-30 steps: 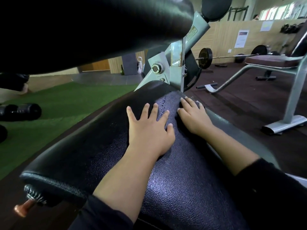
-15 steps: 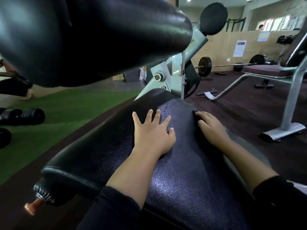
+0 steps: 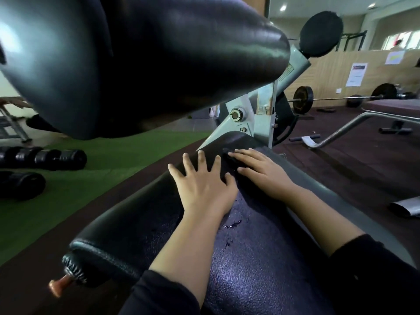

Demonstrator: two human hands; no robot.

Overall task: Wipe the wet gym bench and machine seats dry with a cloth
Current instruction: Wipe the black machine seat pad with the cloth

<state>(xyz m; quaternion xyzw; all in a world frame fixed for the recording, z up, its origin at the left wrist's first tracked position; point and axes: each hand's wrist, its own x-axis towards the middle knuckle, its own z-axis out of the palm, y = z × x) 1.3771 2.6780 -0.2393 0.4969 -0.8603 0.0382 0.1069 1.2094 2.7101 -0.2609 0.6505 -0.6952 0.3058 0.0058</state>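
Bench pad (image 3: pixel 261 269), black and beaded with water, lay under both hands; left hand (image 3: pixel 204 187) pressed flat, fingers spread wide; right hand (image 3: pixel 261 171) flat, fingers straight; wall notices (image 3: pixel 357 74) unreadable.

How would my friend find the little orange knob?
Start at the long black pad under both hands. Follow it back to its near-left corner, where the leather bunches up. The knob pokes out there: small, orange-brown, the only thing of that colour among black padding.
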